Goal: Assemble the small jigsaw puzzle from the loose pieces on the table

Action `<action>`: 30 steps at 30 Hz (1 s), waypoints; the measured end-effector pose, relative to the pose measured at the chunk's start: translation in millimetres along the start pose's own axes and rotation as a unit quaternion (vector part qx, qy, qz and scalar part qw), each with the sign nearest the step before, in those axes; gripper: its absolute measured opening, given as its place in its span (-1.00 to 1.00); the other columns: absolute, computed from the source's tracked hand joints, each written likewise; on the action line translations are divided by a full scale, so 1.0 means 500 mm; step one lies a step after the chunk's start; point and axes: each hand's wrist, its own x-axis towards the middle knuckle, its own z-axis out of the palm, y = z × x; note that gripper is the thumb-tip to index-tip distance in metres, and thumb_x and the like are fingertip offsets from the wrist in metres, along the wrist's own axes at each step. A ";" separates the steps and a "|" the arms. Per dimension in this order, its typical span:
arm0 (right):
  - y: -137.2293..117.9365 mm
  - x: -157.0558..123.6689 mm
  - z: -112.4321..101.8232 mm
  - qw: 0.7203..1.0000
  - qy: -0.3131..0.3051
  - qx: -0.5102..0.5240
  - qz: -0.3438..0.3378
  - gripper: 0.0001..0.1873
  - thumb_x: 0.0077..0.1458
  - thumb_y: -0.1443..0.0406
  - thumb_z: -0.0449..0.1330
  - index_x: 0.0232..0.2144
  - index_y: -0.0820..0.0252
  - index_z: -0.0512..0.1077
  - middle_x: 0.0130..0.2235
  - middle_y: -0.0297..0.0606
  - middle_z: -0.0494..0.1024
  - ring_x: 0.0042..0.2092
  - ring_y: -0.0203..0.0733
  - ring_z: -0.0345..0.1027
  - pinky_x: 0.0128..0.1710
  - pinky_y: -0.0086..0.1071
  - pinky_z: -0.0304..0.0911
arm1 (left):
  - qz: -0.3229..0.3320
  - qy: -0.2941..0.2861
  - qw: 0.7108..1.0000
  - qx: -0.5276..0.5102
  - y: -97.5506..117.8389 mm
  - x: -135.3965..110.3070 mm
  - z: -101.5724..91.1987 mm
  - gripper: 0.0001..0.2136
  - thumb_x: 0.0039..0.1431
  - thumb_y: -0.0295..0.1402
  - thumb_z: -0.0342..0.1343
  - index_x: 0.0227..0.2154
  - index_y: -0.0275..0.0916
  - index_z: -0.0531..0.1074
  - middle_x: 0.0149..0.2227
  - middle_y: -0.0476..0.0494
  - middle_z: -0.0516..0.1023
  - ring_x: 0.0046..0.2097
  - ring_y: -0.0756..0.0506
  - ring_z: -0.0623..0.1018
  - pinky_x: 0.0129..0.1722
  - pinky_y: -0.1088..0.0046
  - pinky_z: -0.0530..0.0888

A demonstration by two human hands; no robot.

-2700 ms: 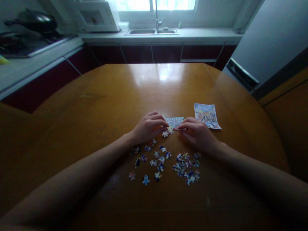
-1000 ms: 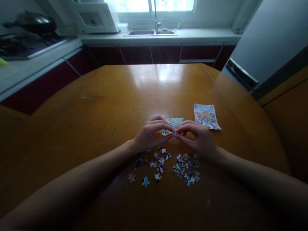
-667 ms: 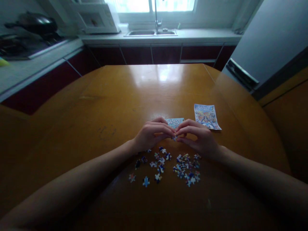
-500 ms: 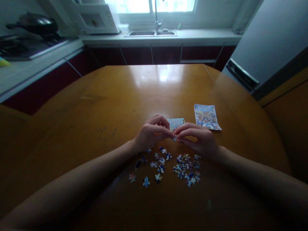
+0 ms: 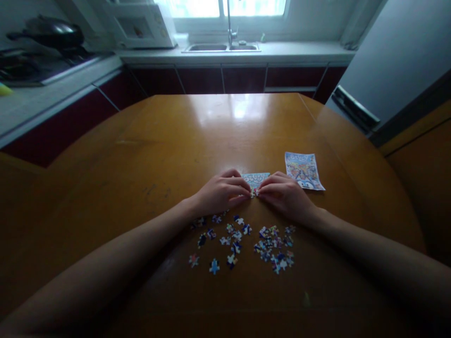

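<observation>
A joined section of jigsaw puzzle (image 5: pixel 256 178) lies flat on the table, light blue with white lettering, partly covered by my fingers. At its near edge sits a small multicoloured puzzle piece (image 5: pixel 254 192). My left hand (image 5: pixel 225 190) has its fingertips closed on the left side of that piece. From the right, my right hand (image 5: pixel 287 195) pinches at the same piece with thumb and fingers. Loose puzzle pieces (image 5: pixel 235 234) are scattered below my left hand, and a denser heap of pieces (image 5: pixel 276 246) lies below my right.
A printed picture sheet (image 5: pixel 303 170) rests to the right of the joined section. The brown wooden table (image 5: pixel 169 136) is wide with a rounded edge. Beyond it are a counter with a sink (image 5: pixel 207 48), a microwave (image 5: pixel 141 28) and a wok (image 5: pixel 52 33) on a stove.
Both hands have moved slightly away from me and down to the joined section, bringing the puzzle piece to its near edge. More loose pieces show beside my left wrist.
</observation>
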 end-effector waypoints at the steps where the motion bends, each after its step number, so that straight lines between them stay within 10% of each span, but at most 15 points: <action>1: -0.001 0.000 0.001 1.000 -0.003 -0.001 -0.002 -0.87 0.20 0.30 0.21 -0.33 0.04 0.58 -0.26 -0.26 0.61 -0.20 -0.12 0.37 -0.17 -0.15 0.33 | 0.001 -0.006 1.000 0.002 0.001 0.000 0.001 -0.88 0.28 -0.32 0.13 -0.24 -0.11 0.58 -0.21 -0.03 0.64 -0.19 -0.05 0.44 -0.11 0.37 0.44; 30: -0.003 0.001 0.004 1.000 -0.018 -0.009 -0.022 -0.83 0.23 0.32 0.17 -0.34 0.06 0.56 -0.25 -0.23 0.55 -0.17 -0.12 0.31 -0.16 -0.17 0.31 | 0.003 -0.020 1.000 -0.005 0.003 0.002 -0.001 -0.86 0.28 -0.36 0.11 -0.22 -0.11 0.57 -0.20 -0.05 0.65 -0.19 -0.05 0.48 -0.08 0.35 0.45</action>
